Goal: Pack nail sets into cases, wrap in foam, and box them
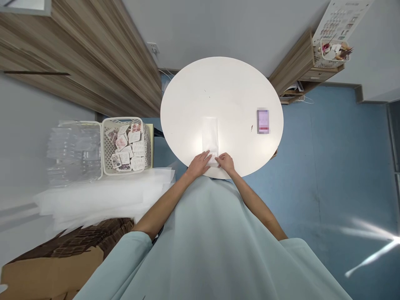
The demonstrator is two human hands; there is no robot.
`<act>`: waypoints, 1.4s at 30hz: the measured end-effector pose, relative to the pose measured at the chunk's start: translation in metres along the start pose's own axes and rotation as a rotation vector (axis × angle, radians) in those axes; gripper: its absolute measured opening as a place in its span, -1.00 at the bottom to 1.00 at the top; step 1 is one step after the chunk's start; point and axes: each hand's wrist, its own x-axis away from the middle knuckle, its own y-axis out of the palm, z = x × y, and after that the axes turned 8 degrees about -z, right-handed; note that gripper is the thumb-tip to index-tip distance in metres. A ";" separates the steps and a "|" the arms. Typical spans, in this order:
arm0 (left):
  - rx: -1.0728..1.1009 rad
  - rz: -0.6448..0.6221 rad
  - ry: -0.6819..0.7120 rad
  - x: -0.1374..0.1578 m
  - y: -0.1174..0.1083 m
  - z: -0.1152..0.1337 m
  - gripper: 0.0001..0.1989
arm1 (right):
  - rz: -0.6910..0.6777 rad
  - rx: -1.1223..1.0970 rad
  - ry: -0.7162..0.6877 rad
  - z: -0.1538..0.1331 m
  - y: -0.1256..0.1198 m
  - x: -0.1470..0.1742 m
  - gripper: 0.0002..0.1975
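A long, narrow strip of whitish, translucent sheet [210, 133] lies flat near the front edge of the round white table [184, 104]. My left hand [198, 164] rests on its near left side, fingers stretched out and pressing it down. At the near right edge of the strip, my right hand [226, 162] has its thumb and fingertips pinched together on the material. Something small and pale shows at the near end of the strip between my hands; I cannot make out what it is.
A pixelated purple box [263, 121] sits on the table's right side. Left of the table, a white basket [106, 162] holds several printed cards, beside clear plastic packs [73, 152]. White sheets [109, 193] and an open cardboard box [56, 271] are nearer me.
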 end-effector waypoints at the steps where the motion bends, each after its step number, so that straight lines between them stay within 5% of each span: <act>1: -0.003 -0.001 -0.002 0.001 0.000 0.000 -0.36 | -0.010 -0.016 0.008 0.001 0.000 -0.001 -0.80; 6: 0.005 0.003 -0.005 0.002 -0.006 0.001 -0.44 | -0.077 -0.002 -0.020 0.003 -0.002 0.003 -0.83; 10: 0.019 -0.005 -0.005 0.000 -0.010 0.001 -0.44 | -0.049 0.287 -0.167 0.003 -0.007 0.011 -0.88; 15: 0.031 -0.008 -0.025 -0.003 -0.013 0.001 -0.42 | 0.014 0.727 -0.511 0.012 -0.007 0.020 -0.43; 19: 0.040 -0.020 -0.019 -0.004 -0.016 0.000 -0.43 | -0.021 0.788 -0.671 0.024 -0.001 0.017 -0.39; 26: 0.136 -0.027 -0.009 -0.004 -0.024 -0.004 -0.44 | -0.029 0.709 -0.625 0.028 -0.001 0.008 -0.45; 33: 0.232 -0.027 -0.041 -0.001 -0.030 -0.010 -0.02 | -0.073 0.454 -0.568 0.011 -0.014 0.004 -0.56; 38: 0.395 0.155 -0.200 -0.015 -0.026 -0.013 -0.53 | -0.052 0.345 -0.509 -0.002 -0.017 -0.009 -0.66; 42: 0.504 0.206 -0.421 -0.034 -0.030 -0.014 -0.62 | 0.001 0.291 -0.420 -0.010 -0.016 -0.023 -0.72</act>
